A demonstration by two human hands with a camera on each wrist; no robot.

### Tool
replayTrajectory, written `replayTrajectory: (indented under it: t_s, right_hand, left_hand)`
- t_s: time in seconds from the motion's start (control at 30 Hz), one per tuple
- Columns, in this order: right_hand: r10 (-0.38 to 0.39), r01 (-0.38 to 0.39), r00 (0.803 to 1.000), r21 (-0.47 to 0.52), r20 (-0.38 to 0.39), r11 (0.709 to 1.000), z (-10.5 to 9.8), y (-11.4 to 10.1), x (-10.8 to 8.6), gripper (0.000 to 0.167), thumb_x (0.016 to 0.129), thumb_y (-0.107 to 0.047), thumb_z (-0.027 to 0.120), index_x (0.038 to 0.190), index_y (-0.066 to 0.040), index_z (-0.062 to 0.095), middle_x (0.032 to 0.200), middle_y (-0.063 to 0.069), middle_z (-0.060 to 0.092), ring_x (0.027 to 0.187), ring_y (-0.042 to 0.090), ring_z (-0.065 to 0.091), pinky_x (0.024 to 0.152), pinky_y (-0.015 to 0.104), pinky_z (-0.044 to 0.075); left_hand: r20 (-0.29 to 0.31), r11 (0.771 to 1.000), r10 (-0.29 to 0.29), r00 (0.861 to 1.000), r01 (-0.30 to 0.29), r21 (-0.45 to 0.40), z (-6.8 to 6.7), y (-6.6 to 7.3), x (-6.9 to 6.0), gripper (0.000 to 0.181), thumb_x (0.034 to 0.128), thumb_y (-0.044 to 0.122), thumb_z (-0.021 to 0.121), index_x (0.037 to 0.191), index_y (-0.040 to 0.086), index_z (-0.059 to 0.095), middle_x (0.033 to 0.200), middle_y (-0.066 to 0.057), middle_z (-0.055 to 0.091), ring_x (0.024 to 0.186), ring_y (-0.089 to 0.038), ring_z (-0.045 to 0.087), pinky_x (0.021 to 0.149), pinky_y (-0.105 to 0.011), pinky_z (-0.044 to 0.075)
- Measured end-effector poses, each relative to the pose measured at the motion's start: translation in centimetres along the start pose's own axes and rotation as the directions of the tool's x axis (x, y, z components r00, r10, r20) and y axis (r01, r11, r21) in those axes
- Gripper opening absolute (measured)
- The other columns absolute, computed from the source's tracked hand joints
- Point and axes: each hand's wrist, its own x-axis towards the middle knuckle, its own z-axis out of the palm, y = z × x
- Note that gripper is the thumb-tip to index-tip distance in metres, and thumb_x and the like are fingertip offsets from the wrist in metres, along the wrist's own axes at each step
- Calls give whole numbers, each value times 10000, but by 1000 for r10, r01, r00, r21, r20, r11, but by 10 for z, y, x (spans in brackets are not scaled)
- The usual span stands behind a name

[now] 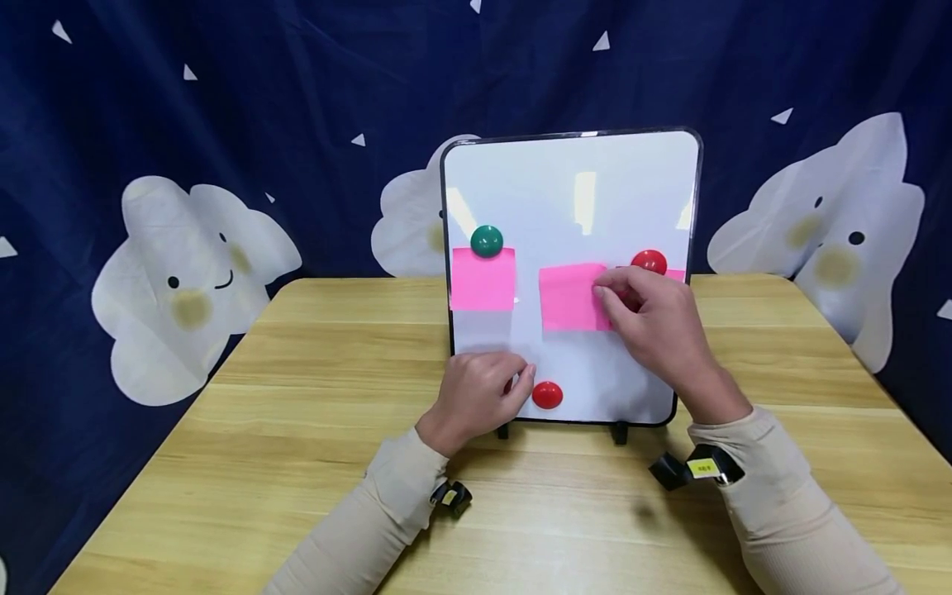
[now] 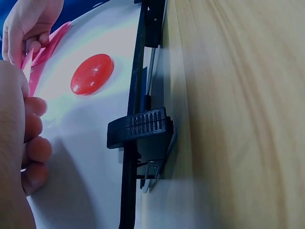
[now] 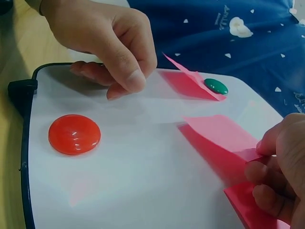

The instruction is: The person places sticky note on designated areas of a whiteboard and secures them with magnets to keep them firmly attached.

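A small whiteboard (image 1: pixel 561 194) with a black rim stands upright on the table. My right hand (image 1: pixel 658 318) pinches the right edge of a pink sticky note (image 1: pixel 568 297) between thumb and fingers; in the right wrist view this note (image 3: pixel 221 131) stands away from the white surface. At the board's lower left, my left hand (image 1: pixel 479 392) has loosely curled fingers and nothing in them. Beside it sits a red round magnet (image 1: pixel 547 395), apart from the fingertips. A green magnet (image 1: pixel 487 240) holds a second pink note (image 1: pixel 483 283) at the left.
Another red magnet (image 1: pixel 649 262) is above a third pink note (image 1: pixel 675 274), mostly hidden behind my right hand. Black feet (image 1: pixel 620 432) support the board on the wooden table (image 1: pixel 335 372). A dark blue curtain (image 1: pixel 312 99) with clouds hangs behind.
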Motion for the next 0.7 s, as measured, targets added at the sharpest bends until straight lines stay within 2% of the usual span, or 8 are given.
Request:
replayTrajectory:
  t_s: [0.17,0.33,0.57,0.7]
  right_hand:
    - [9,-9,1000,-13,7,1000,-1,-2,1,184,900,-63,737,1080,-37,759,858,98,714,705,194,561,620,142,415]
    - [0,0,1000,-24,6,1000,-3,-3,1,198,897,-56,736,1092,-31,759,888,109,729,716,197,583,629,138,418]
    - [-24,24,1000,-13,5,1000,-5,-1,0,219,888,-11,715,1104,-13,751,927,118,724,731,188,580,647,154,424]
    - [-39,39,999,-11,-3,999,-4,0,0,225,883,1,707,1103,-16,751,919,118,711,731,189,555,645,179,412]
  left_hand:
    - [-2,1000,7,1000,-7,2,0,0,0,369,930,190,636,589,189,495,522,105,385,471,-57,362,467,-164,272]
    - [20,1000,-9,1000,8,15,-1,1,0,364,935,208,630,593,181,507,526,97,413,477,-66,376,470,-180,296]
    - [16,996,-1,1000,-1,85,1,2,0,255,930,215,623,688,146,656,623,60,486,492,-66,387,441,-174,278]
    - [25,996,7,1000,-9,94,1,3,0,197,932,213,627,768,144,711,702,49,539,502,-62,413,435,-175,297]
